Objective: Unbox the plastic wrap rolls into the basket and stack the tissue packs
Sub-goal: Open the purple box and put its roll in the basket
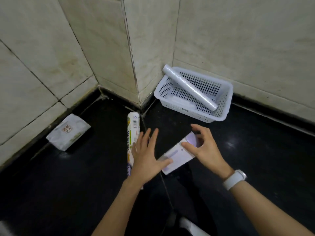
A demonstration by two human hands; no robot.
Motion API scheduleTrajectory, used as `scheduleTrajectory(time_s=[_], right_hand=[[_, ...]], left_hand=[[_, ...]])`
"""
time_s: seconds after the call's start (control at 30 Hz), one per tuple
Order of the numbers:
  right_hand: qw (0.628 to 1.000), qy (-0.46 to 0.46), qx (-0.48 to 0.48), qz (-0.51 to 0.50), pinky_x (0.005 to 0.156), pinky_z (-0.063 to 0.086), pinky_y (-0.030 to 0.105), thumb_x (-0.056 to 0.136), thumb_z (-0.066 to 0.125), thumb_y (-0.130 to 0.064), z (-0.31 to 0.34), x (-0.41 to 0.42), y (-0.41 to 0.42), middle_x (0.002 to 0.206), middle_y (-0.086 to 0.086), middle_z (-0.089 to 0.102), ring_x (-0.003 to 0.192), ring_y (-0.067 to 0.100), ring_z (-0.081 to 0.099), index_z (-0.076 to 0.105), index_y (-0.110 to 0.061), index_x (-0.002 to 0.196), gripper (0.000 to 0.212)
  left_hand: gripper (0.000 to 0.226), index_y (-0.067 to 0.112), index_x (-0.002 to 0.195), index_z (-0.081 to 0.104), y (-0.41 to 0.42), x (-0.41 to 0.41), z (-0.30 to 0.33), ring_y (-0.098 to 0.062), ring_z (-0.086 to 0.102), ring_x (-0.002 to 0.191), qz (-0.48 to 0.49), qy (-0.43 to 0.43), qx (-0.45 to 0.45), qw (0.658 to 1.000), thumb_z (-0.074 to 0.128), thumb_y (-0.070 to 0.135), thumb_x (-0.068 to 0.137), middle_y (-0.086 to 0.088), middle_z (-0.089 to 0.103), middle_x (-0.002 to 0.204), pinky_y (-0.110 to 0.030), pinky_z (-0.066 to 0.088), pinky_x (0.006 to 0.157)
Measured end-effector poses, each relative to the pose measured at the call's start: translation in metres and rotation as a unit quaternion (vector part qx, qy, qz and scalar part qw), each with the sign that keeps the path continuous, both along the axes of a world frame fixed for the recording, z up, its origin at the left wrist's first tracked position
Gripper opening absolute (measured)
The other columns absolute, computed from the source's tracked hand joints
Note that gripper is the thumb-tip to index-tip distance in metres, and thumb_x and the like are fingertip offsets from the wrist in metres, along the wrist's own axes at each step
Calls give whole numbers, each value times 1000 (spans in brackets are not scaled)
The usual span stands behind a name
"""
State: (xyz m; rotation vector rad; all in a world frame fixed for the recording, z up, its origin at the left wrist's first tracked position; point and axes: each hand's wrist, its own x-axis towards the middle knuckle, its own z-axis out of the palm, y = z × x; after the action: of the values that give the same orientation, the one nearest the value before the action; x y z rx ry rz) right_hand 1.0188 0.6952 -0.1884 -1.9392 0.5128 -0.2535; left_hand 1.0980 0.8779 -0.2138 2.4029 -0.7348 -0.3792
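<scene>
A white perforated basket [219, 114] stands on the dark floor by the tiled wall at the right. One bare plastic wrap roll [189, 89] lies diagonally across it, its top end resting on the rim. A long printed plastic wrap box [133, 132] lies on the floor at centre. My left hand [148, 155] hovers over its lower part with fingers spread. A white and purple tissue pack [177, 155] lies between my hands. My right hand [206, 145] is over its upper end with fingers curled and apart. Another white tissue pack [68, 132] lies at the left against the wall.
Tiled walls form a protruding corner [136, 74] just behind the box and basket. A white watch is on my right wrist [235, 179]. Something white [189, 225] shows at the bottom edge between my arms.
</scene>
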Motion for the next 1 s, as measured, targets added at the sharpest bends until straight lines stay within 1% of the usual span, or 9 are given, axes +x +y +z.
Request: scheduleTrajectory(time_s=[0.13,0.23,0.3,0.37,0.47,0.63,0.73,0.83,1.0], right_hand=[[996,-42,56,61,89,48,20,69,76,-23,29,-12,-5,112,-12,55,104,3,55,49,-46,107,53],[994,-64,76,54,89,48,22,71,74,-17,37,-26,-13,114,-5,58,105,4,57,54,-42,104,46],[994,-63,70,56,88,47,19,75,71,-16,36,-36,-19,114,-6,56,106,4,56,56,-40,103,40],[993,-51,70,78,88,46,14,78,68,-17,33,-46,-24,115,-10,53,107,1,54,57,-38,104,36],[990,-25,78,115,90,46,13,78,69,-18,30,-55,-31,119,-15,50,108,-4,51,55,-40,109,40],[989,3,25,146,90,44,15,87,57,-21,31,-57,-37,114,-17,53,106,1,54,53,-38,113,31],[993,-20,45,104,75,49,13,92,41,-29,34,-57,-37,99,-11,64,86,-4,60,58,-32,106,22],[997,-26,47,58,57,47,14,95,39,-27,34,-55,-38,81,-8,63,61,-2,56,58,-34,96,20],[997,46,65,12,53,49,32,91,49,-20,21,-53,-38,75,15,66,49,15,58,59,-18,92,10]], left_hand=[[112,46,140,-7,-37,-18,22,-9,14,141,-145,82,-20,986,71,55,60,8,23,153,-47,7,118],[100,50,133,15,-52,-33,23,-7,43,124,-100,165,-101,976,76,48,55,19,45,132,-33,38,102],[86,52,124,25,-55,-40,22,-3,49,112,-58,156,-127,978,75,47,54,25,45,118,-18,41,83],[77,51,119,31,-55,-43,21,-3,50,104,-49,109,-123,985,73,47,55,23,46,112,-18,42,78],[76,47,123,33,-52,-41,22,-8,50,105,-80,79,-103,988,74,42,59,17,45,111,-29,44,88],[74,45,127,38,-42,-35,29,-7,51,110,-112,194,-96,970,77,27,67,13,48,114,-25,41,93],[73,44,127,39,-35,-36,31,-2,49,113,-118,238,-102,959,76,21,69,17,48,118,-15,38,90],[79,40,135,35,-32,-38,29,2,46,119,-127,281,-101,946,75,18,71,20,47,127,-19,38,97],[68,43,131,37,-31,-43,23,9,44,119,-125,275,-113,947,69,14,77,22,47,132,-7,35,95]])
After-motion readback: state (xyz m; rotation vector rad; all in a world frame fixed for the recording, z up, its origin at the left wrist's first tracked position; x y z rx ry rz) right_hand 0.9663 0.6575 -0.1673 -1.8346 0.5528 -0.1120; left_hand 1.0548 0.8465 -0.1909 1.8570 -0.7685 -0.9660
